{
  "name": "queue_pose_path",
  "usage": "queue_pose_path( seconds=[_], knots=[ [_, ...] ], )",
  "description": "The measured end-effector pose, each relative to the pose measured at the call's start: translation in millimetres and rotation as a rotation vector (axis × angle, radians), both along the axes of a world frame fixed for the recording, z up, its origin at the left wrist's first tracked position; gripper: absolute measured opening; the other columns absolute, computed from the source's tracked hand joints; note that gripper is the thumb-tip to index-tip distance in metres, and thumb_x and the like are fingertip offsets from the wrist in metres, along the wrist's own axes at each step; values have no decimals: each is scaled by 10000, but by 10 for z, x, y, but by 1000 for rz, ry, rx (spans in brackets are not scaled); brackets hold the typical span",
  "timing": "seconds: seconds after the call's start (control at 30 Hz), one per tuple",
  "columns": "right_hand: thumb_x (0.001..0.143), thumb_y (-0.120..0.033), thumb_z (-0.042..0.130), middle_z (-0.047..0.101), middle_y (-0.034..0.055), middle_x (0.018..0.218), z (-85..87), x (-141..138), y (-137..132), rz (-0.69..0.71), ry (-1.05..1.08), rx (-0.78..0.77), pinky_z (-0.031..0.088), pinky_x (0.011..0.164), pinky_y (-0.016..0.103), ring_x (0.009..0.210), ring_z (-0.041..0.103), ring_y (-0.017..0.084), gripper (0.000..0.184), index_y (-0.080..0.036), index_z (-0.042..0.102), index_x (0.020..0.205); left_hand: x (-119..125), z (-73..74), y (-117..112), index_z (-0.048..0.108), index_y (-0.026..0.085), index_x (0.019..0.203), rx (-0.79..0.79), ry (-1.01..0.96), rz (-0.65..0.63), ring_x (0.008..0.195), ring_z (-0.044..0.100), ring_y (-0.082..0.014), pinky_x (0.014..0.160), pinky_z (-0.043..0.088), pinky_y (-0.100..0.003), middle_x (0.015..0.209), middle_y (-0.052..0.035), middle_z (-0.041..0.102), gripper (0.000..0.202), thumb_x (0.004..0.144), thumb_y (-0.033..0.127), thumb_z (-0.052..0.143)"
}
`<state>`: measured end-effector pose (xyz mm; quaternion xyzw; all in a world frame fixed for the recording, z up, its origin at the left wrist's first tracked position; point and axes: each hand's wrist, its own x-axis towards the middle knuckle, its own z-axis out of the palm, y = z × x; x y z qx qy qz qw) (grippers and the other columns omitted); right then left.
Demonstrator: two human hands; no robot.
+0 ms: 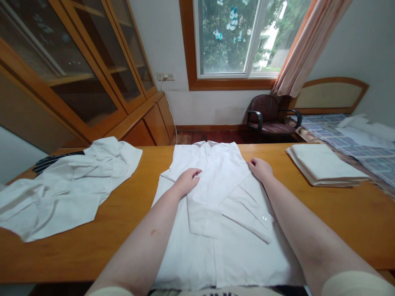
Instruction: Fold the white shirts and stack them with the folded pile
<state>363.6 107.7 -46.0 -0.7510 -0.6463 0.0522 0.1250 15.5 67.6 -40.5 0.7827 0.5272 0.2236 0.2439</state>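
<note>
A white button shirt (212, 164) lies front up on the wooden table, its collar (206, 144) at the far edge and its hem toward me. Both sleeves are folded across the front, and a cuff (262, 222) with a button shows at the lower right. My left hand (187, 181) rests on the left part of the chest, fingers slightly bent, thumb apart, holding nothing. At the shirt's right side edge, my right hand (261, 168) has its fingers closed on the cloth; the fingertips are partly hidden.
A crumpled white garment (70, 185) lies on the left of the wooden table (135, 218), beside a dark striped cloth (55, 161). Folded white clothes (324, 164) are stacked at the right. Beyond stand an armchair (268, 115), a bed (336, 127) and a glass-doored cabinet (101, 53).
</note>
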Motion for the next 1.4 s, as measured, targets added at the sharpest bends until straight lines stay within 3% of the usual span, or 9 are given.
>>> queue_pose_path(
  seconds=[0.17,0.3,0.4,0.5,0.77,0.93,1.17,1.27,1.4],
  knots=[
    [824,-506,443,660,49,773,7,-7,1,-3,15,8,279,520,266,704,561,184,354,-216,625,734,29,302,-178,588,201,1152,101,-17,-54,1188,458,-191,1050,315,-331,1249,-69,546,350,828,246,463],
    [753,-576,515,656,42,757,17,-10,-4,9,54,-6,293,531,260,701,563,185,375,-218,625,736,62,610,-384,578,250,1193,-189,46,-269,1157,500,-205,1003,362,-313,1254,-32,570,414,783,288,534],
    [715,-603,541,657,44,767,23,-16,-5,5,58,-15,305,546,258,710,561,191,395,-219,626,750,87,679,-526,549,271,1243,-375,131,-353,1104,546,-236,926,412,-303,1260,-33,576,619,634,264,663],
    [712,-609,536,655,41,763,27,-23,-4,-5,56,-20,305,546,259,702,558,189,400,-221,624,745,120,660,-645,559,299,1227,-380,206,-371,1037,579,-252,860,434,-302,1201,-28,614,711,534,210,694],
    [721,-608,527,653,42,751,25,-25,-6,-6,43,-21,305,536,263,700,562,191,403,-218,626,732,-17,842,-945,673,267,790,-315,246,-390,810,588,-192,751,415,-270,817,1,672,278,624,118,507],
    [730,-596,528,653,43,750,21,-26,-7,-3,46,-10,300,539,261,697,558,188,390,-217,621,721,-444,844,-1183,596,233,759,-240,123,-263,849,546,-170,793,414,-258,842,3,605,201,660,124,459],
    [740,-590,525,655,47,762,11,-21,-7,-6,53,-14,299,542,259,689,549,186,385,-218,624,736,-1053,511,-1527,628,234,955,-394,76,78,1024,547,-204,917,400,-298,1090,-20,610,302,697,215,472],
    [743,-598,513,650,40,752,0,-14,-9,10,54,0,288,533,262,687,546,185,392,-222,622,736,-1201,470,-1626,637,227,1018,-493,126,222,995,576,-215,903,415,-310,1041,-27,645,342,733,273,453],
    [745,-608,501,644,41,745,-9,-7,-11,10,51,2,275,528,265,684,538,184,410,-219,627,742,-1200,492,-1634,616,239,1078,-508,152,272,955,593,-213,860,424,-295,979,-19,663,362,787,388,459]
  ],
)
